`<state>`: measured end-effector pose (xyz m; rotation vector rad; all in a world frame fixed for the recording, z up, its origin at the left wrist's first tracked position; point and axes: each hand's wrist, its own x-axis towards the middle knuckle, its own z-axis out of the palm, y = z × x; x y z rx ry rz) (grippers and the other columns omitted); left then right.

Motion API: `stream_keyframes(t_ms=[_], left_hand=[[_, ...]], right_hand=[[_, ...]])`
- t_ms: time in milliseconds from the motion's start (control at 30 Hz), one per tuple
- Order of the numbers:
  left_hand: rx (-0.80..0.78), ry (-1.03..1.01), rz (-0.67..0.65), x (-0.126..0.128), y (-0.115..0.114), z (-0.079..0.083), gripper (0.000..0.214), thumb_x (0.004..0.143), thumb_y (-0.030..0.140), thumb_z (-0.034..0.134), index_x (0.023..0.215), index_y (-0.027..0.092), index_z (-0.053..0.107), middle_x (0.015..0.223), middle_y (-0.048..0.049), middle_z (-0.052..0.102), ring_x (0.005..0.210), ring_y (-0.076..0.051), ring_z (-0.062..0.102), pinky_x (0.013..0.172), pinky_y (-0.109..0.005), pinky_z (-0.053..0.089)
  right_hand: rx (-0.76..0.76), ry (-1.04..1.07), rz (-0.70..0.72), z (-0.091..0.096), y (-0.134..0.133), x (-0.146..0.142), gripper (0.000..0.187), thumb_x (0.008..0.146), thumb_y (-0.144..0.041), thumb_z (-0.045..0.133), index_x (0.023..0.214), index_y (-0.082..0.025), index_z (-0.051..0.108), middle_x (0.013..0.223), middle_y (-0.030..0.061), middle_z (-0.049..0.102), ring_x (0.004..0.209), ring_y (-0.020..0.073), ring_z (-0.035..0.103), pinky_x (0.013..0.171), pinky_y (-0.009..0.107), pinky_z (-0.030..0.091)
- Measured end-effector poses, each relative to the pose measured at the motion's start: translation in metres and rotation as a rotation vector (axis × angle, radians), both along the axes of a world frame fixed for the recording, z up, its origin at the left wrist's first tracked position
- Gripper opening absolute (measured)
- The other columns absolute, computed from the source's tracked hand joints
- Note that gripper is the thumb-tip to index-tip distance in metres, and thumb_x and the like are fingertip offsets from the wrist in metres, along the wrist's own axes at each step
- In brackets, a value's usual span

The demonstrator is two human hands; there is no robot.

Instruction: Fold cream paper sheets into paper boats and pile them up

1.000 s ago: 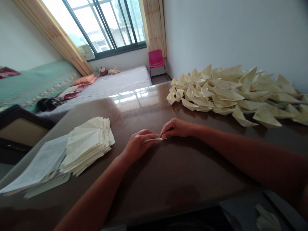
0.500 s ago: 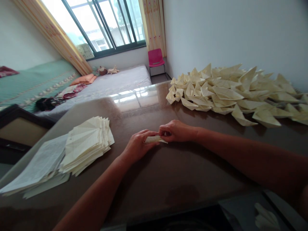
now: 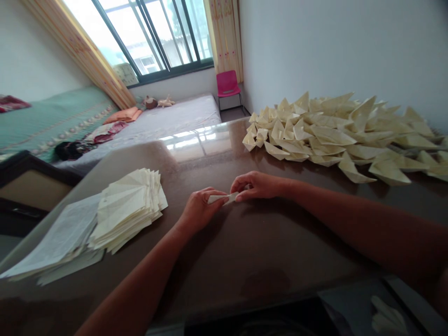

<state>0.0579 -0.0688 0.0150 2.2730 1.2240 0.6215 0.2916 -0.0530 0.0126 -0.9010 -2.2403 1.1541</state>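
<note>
Reached across the brown table (image 3: 252, 252) with the left arm (image 3: 143, 273) from eight o'clock and the right arm (image 3: 357, 221) from between three and four. Clamped the small folded paper (image 3: 216, 199) at centre between thumb and fingers of the left hand (image 3: 200, 207); pinched its three-o'clock end with the curled right hand (image 3: 257, 185). Worked between stacked sheets (image 3: 124, 210) at nine o'clock and paper boats (image 3: 329, 135) at two.

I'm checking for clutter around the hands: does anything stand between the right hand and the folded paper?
Nothing visible does. The right hand touches one end of the folded paper, and the left hand grips the other.
</note>
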Motion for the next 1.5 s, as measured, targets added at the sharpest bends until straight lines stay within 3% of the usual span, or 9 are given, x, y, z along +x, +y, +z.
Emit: stream_keyframes(t_ms=[167, 500, 600, 767, 900, 1067, 1167, 1367, 1500], left_hand=[[-0.032, -0.018, -0.036, 0.000, 0.000, 0.000, 0.027, 0.081, 0.043, 0.062, 0.095, 0.023, 0.074, 0.092, 0.0005, 0.072, 0.082, -0.017, 0.066, 0.075, -0.024, 0.047], [-0.116, -0.103, 0.005, 0.003, -0.003, 0.009, 0.031, 0.081, 0.045, 0.061, 0.090, 0.019, 0.075, 0.085, -0.0001, 0.073, 0.079, -0.017, 0.065, 0.074, -0.024, 0.048], [-0.121, -0.113, -0.006, 0.003, -0.003, 0.009, 0.030, 0.081, 0.044, 0.061, 0.088, 0.019, 0.075, 0.085, 0.0000, 0.072, 0.077, -0.016, 0.064, 0.072, -0.023, 0.048], [-0.113, -0.080, 0.063, 0.002, -0.003, 0.010, 0.031, 0.080, 0.045, 0.061, 0.085, 0.018, 0.075, 0.074, 0.0006, 0.071, 0.070, -0.015, 0.063, 0.064, -0.022, 0.046], [-0.109, -0.104, 0.079, 0.002, -0.004, 0.011, 0.034, 0.079, 0.047, 0.062, 0.084, 0.016, 0.075, 0.067, 0.0009, 0.070, 0.064, -0.015, 0.062, 0.058, -0.021, 0.045], [-0.156, -0.099, 0.050, -0.004, 0.005, 0.007, 0.034, 0.078, 0.045, 0.063, 0.092, 0.016, 0.073, 0.077, -0.0012, 0.072, 0.071, -0.016, 0.064, 0.062, -0.022, 0.048], [-0.235, -0.180, 0.018, -0.013, 0.016, 0.000, 0.035, 0.072, 0.040, 0.069, 0.096, 0.014, 0.068, 0.088, -0.0047, 0.072, 0.078, -0.017, 0.065, 0.067, -0.025, 0.051], [-0.400, -0.417, 0.159, -0.025, 0.029, -0.009, 0.040, 0.063, 0.033, 0.077, 0.092, 0.013, 0.059, 0.069, -0.0002, 0.064, 0.062, -0.012, 0.060, 0.058, -0.025, 0.049], [-0.441, -0.622, 0.133, -0.026, 0.030, -0.009, 0.038, 0.060, 0.030, 0.079, 0.087, 0.014, 0.056, 0.078, -0.0018, 0.066, 0.069, -0.012, 0.063, 0.064, -0.025, 0.049]], right_hand=[[0.040, 0.023, -0.024, -0.005, 0.001, -0.002, 0.021, 0.084, -0.032, 0.057, 0.089, -0.013, 0.066, 0.072, -0.0004, 0.062, 0.065, 0.0105, 0.051, 0.060, 0.021, 0.039], [-0.138, 0.122, -0.063, -0.001, -0.003, -0.007, 0.017, 0.083, -0.028, 0.057, 0.093, -0.015, 0.052, 0.064, -0.0056, 0.053, 0.055, 0.0075, 0.043, 0.051, 0.018, 0.034], [-0.068, 0.085, -0.086, -0.002, -0.005, -0.010, 0.014, 0.081, -0.024, 0.056, 0.092, -0.015, 0.057, 0.061, -0.0063, 0.052, 0.052, 0.0067, 0.040, 0.050, 0.018, 0.032], [0.101, 0.014, -0.170, 0.001, -0.014, -0.018, 0.018, 0.076, -0.015, 0.055, 0.088, -0.014, 0.069, 0.075, 0.0007, 0.067, 0.065, 0.0108, 0.057, 0.063, 0.021, 0.042], [0.219, -0.008, -0.185, 0.003, -0.019, -0.021, 0.017, 0.080, -0.024, 0.060, 0.088, -0.018, 0.073, 0.084, 0.0038, 0.071, 0.075, 0.0147, 0.061, 0.069, 0.023, 0.043], [0.154, -0.080, -0.252, 0.000, -0.010, -0.013, 0.022, 0.084, -0.032, 0.058, 0.082, -0.015, 0.073, 0.068, 0.0015, 0.068, 0.061, 0.0123, 0.056, 0.059, 0.022, 0.039], [0.135, -0.123, -0.355, -0.004, 0.000, -0.003, 0.024, 0.083, -0.032, 0.057, 0.079, -0.014, 0.072, 0.065, 0.0015, 0.068, 0.059, 0.0121, 0.055, 0.057, 0.023, 0.037], [0.130, -0.099, -0.478, -0.009, 0.007, 0.003, 0.030, 0.083, -0.039, 0.054, 0.075, -0.015, 0.070, 0.066, 0.0014, 0.067, 0.059, 0.0132, 0.053, 0.058, 0.025, 0.036], [0.114, -0.070, -0.512, -0.009, 0.005, 0.002, 0.032, 0.083, -0.043, 0.054, 0.075, -0.015, 0.068, 0.069, 0.0027, 0.068, 0.063, 0.0152, 0.055, 0.060, 0.026, 0.038]])
